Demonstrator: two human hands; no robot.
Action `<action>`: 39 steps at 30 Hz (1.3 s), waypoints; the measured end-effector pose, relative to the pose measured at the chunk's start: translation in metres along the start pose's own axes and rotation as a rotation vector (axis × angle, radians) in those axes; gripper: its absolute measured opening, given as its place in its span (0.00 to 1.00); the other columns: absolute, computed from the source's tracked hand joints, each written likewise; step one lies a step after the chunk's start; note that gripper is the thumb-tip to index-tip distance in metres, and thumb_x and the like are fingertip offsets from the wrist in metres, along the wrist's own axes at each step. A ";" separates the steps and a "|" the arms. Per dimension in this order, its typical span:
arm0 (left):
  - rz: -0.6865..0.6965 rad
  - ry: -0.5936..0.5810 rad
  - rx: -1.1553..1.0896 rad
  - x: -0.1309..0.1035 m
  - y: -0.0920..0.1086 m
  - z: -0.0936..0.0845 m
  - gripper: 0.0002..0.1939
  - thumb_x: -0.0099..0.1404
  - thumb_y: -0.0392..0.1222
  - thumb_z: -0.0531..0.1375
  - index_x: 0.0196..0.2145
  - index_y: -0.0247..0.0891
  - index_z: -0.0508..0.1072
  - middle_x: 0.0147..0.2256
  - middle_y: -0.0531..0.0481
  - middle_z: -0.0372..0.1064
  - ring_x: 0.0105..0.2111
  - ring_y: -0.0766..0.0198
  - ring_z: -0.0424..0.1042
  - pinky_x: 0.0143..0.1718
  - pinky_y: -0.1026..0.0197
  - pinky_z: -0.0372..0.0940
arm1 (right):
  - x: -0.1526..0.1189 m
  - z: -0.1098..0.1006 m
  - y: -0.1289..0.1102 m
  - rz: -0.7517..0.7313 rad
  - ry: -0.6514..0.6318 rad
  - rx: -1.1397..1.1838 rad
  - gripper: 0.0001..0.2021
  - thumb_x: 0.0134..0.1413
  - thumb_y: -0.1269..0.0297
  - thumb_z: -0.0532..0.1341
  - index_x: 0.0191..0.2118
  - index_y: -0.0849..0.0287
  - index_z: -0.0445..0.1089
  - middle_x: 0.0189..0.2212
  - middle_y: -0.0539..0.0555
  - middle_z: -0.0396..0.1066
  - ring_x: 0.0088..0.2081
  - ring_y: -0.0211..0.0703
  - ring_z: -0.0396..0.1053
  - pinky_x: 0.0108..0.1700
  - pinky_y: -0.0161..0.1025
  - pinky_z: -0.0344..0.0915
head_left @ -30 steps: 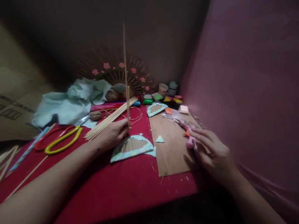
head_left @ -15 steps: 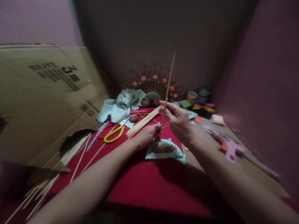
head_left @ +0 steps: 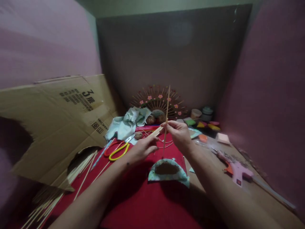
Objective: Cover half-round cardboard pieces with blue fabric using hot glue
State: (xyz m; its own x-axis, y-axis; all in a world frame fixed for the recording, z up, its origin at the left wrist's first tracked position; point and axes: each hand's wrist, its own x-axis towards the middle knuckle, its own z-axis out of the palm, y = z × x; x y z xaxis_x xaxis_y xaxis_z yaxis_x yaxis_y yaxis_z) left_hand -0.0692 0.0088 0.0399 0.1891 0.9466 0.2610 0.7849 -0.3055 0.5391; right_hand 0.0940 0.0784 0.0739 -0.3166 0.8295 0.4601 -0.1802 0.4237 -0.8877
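My right hand (head_left: 179,135) pinches a thin bamboo stick (head_left: 166,121) near its middle, fingers closed on it, and holds it nearly upright — its lower tip hangs just above the half-round fan piece (head_left: 168,169) with the pale blue patterned border, which lies flat on the red desk (head_left: 143,203) in front of me. My left hand (head_left: 141,149) rests low beside the stick, fingers loosely curled and holding nothing that I can make out; whether a fingertip touches the stick I cannot tell.

Just behind the left hand lies a bundle of more sticks (head_left: 156,131), and to its left the yellow-handled scissors (head_left: 119,150). Further back stands a finished fan with pink flowers (head_left: 158,101), with a crumpled pale cloth (head_left: 127,122) next to it. On the right, on a brown board, a pink glue gun (head_left: 237,168) lies well apart from my hands. A big cardboard sheet (head_left: 54,124) leans at the left — loose sticks spill from under it.
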 end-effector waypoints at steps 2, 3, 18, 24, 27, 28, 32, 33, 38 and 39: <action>-0.074 0.074 0.103 -0.011 -0.012 -0.024 0.13 0.67 0.46 0.49 0.44 0.39 0.67 0.42 0.46 0.72 0.41 0.59 0.70 0.44 0.58 0.64 | 0.000 0.003 0.001 0.007 -0.027 0.016 0.11 0.46 0.57 0.62 0.23 0.61 0.74 0.17 0.51 0.71 0.23 0.39 0.67 0.29 0.36 0.63; -0.131 0.098 0.168 -0.016 -0.022 -0.035 0.14 0.67 0.47 0.49 0.43 0.39 0.68 0.43 0.45 0.71 0.42 0.57 0.70 0.45 0.57 0.64 | 0.000 0.005 0.002 -0.002 -0.038 0.016 0.12 0.47 0.57 0.62 0.23 0.60 0.73 0.17 0.51 0.71 0.23 0.39 0.67 0.28 0.36 0.63; -0.624 -0.065 0.621 -0.041 -0.088 -0.045 0.19 0.58 0.48 0.55 0.43 0.33 0.68 0.44 0.29 0.72 0.43 0.43 0.73 0.38 0.53 0.64 | -0.004 0.010 -0.008 0.119 -0.056 0.172 0.11 0.40 0.57 0.64 0.20 0.60 0.70 0.16 0.49 0.68 0.21 0.37 0.66 0.25 0.35 0.64; -0.789 -0.082 0.617 -0.060 -0.068 -0.061 0.23 0.58 0.46 0.53 0.49 0.32 0.62 0.44 0.28 0.73 0.41 0.39 0.74 0.33 0.51 0.64 | -0.004 0.010 -0.012 0.147 -0.058 0.240 0.10 0.39 0.58 0.65 0.19 0.60 0.70 0.15 0.49 0.69 0.19 0.35 0.65 0.24 0.33 0.64; -0.834 -0.075 0.611 -0.071 -0.057 -0.067 0.24 0.61 0.52 0.51 0.51 0.34 0.61 0.43 0.29 0.74 0.41 0.38 0.74 0.32 0.50 0.64 | -0.005 0.012 -0.013 0.158 -0.071 0.267 0.10 0.39 0.59 0.65 0.20 0.61 0.71 0.15 0.49 0.69 0.19 0.34 0.66 0.24 0.33 0.65; -0.831 -0.076 0.608 -0.074 -0.052 -0.068 0.24 0.62 0.52 0.49 0.52 0.36 0.61 0.42 0.31 0.74 0.40 0.39 0.75 0.33 0.50 0.65 | -0.005 0.013 -0.013 0.161 -0.077 0.274 0.10 0.39 0.60 0.65 0.20 0.61 0.71 0.15 0.49 0.69 0.19 0.34 0.66 0.25 0.33 0.66; -0.560 -0.052 0.482 -0.082 -0.035 -0.075 0.23 0.66 0.53 0.44 0.55 0.42 0.60 0.44 0.41 0.74 0.43 0.47 0.74 0.41 0.53 0.65 | -0.004 0.012 -0.014 0.167 -0.097 0.292 0.09 0.39 0.61 0.66 0.20 0.62 0.71 0.14 0.48 0.68 0.19 0.33 0.66 0.25 0.33 0.66; -0.443 -0.023 0.435 -0.082 -0.030 -0.077 0.23 0.67 0.53 0.43 0.55 0.42 0.60 0.46 0.41 0.72 0.46 0.49 0.72 0.44 0.53 0.65 | -0.003 0.011 -0.015 0.169 -0.107 0.291 0.09 0.39 0.61 0.66 0.20 0.62 0.71 0.14 0.48 0.68 0.19 0.34 0.66 0.25 0.33 0.66; -0.097 0.055 0.332 -0.072 -0.005 -0.086 0.25 0.68 0.54 0.45 0.58 0.40 0.58 0.57 0.38 0.62 0.54 0.47 0.64 0.55 0.47 0.59 | 0.001 -0.001 -0.024 0.160 -0.212 0.250 0.12 0.39 0.59 0.68 0.23 0.63 0.72 0.16 0.49 0.71 0.21 0.35 0.70 0.26 0.34 0.69; -0.094 0.047 0.319 -0.069 0.001 -0.088 0.25 0.68 0.55 0.45 0.59 0.42 0.58 0.57 0.39 0.62 0.54 0.47 0.64 0.55 0.46 0.59 | 0.001 -0.004 -0.027 0.162 -0.242 0.239 0.12 0.40 0.58 0.68 0.23 0.63 0.72 0.16 0.50 0.71 0.21 0.36 0.70 0.26 0.34 0.69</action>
State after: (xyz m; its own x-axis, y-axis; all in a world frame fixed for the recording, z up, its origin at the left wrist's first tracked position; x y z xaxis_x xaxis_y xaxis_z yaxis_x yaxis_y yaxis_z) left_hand -0.1339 -0.0656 0.0930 0.0853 0.9610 0.2631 0.9440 -0.1624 0.2872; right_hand 0.1024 0.0699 0.0982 -0.5648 0.7565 0.3297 -0.3130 0.1733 -0.9338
